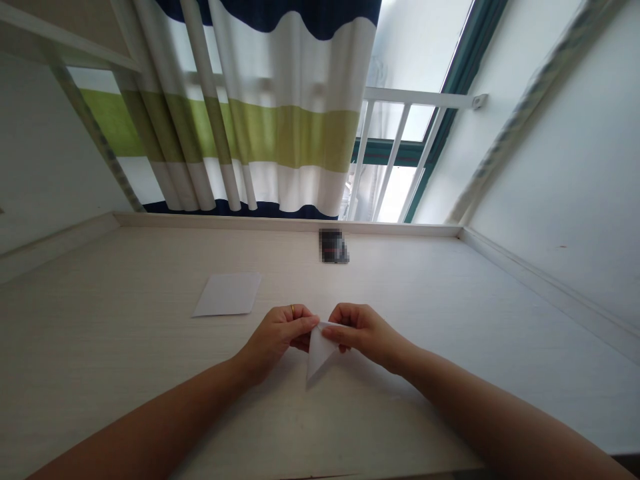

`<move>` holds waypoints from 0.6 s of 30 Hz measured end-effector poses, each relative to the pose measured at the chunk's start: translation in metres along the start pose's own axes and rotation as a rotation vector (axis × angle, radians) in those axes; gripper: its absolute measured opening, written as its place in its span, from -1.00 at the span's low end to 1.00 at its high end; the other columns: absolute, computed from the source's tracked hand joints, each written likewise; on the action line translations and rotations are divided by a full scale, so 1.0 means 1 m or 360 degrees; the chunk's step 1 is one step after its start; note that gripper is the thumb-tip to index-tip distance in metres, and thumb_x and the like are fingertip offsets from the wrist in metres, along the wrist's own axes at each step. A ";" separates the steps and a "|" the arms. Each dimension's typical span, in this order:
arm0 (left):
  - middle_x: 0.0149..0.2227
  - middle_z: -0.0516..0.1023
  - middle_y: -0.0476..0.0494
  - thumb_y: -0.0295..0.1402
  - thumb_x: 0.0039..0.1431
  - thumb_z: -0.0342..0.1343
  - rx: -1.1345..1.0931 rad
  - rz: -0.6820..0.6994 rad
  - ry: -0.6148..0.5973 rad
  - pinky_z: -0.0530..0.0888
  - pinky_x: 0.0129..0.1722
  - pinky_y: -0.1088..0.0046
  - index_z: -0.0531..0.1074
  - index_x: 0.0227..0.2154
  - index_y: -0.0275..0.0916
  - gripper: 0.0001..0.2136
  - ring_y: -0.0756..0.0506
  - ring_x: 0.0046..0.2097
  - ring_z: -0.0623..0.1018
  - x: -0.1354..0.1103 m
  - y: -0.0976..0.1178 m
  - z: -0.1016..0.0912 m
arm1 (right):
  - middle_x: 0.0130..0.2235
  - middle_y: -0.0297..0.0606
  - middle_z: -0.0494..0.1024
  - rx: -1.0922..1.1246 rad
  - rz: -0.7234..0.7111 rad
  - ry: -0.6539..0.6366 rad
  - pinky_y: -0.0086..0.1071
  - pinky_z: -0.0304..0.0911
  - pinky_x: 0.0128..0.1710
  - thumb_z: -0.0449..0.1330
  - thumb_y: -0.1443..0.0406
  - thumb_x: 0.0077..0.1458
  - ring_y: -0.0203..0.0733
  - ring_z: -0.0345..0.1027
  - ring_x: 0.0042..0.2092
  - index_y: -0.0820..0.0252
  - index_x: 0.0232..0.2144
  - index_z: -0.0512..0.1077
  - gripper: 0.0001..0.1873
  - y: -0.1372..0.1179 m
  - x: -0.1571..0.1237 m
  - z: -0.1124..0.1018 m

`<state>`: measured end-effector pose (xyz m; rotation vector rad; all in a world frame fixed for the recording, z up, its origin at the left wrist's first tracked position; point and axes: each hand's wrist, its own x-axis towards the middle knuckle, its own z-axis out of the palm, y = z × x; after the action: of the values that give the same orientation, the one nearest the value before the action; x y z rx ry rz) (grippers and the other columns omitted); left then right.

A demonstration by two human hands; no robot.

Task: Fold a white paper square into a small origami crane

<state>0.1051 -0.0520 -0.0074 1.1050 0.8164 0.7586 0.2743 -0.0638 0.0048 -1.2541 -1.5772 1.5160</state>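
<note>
Between my hands is a small piece of white folded paper (320, 353), shaped like a triangle with one point hanging down toward me. My left hand (285, 327), with a gold ring on one finger, pinches its upper left corner between thumb and fingers. My right hand (365, 333) grips the upper right side, its thumb lying across the front of the paper. The fingertips of both hands nearly meet at the top edge. Fingers behind the paper are partly hidden.
Flat white sheets (227, 295) lie on the pale tabletop (125, 387) to the left. A dark, pixelated object (333, 246) sits near the back rim. Walls flank the table; beyond it hang a striped curtain (295, 133) and a white window railing (420, 98).
</note>
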 end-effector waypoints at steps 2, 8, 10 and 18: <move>-0.58 0.49 -0.08 -0.15 -0.05 0.07 0.0006 -0.0017 -0.0011 0.35 -0.45 0.47 0.35 -0.56 -0.34 -0.71 -0.01 -0.51 0.46 0.001 0.001 0.000 | -0.62 -0.42 0.30 0.0001 0.0001 0.0000 -0.50 0.07 -0.55 0.22 0.17 -0.15 -0.41 0.16 -0.55 0.27 -0.57 0.28 -0.73 0.001 0.001 -0.001; -0.57 0.50 -0.15 -0.02 -0.02 -0.05 -0.0036 -0.0095 -0.0036 0.36 -0.45 0.43 0.38 -0.50 -0.37 -0.57 -0.04 -0.51 0.47 0.003 0.000 -0.002 | -0.62 -0.42 0.30 -0.0009 0.0035 -0.0009 -0.48 0.09 -0.53 0.22 0.17 -0.15 -0.41 0.17 -0.55 0.26 -0.57 0.28 -0.73 0.005 0.003 -0.002; -0.57 0.50 -0.13 -0.07 -0.05 0.03 -0.0007 -0.0099 -0.0059 0.36 -0.44 0.43 0.36 -0.51 -0.36 -0.63 -0.03 -0.50 0.47 0.003 -0.001 -0.002 | -0.61 -0.42 0.30 -0.0006 0.0031 -0.0006 -0.48 0.10 -0.52 0.22 0.15 -0.16 -0.40 0.17 -0.54 0.26 -0.57 0.28 -0.72 0.005 0.002 -0.002; -0.57 0.49 -0.05 -0.28 -0.13 0.16 0.0105 -0.0123 -0.0002 0.39 -0.43 0.46 0.34 -0.54 -0.35 -0.79 0.01 -0.52 0.47 0.005 -0.002 -0.003 | -0.62 -0.42 0.30 -0.0074 0.0015 -0.0015 -0.51 0.05 -0.55 0.20 0.15 -0.13 -0.42 0.14 -0.55 0.26 -0.56 0.28 -0.72 0.007 0.002 -0.001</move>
<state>0.1056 -0.0475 -0.0112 1.1263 0.8838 0.6704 0.2765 -0.0623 -0.0025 -1.2836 -1.6229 1.5012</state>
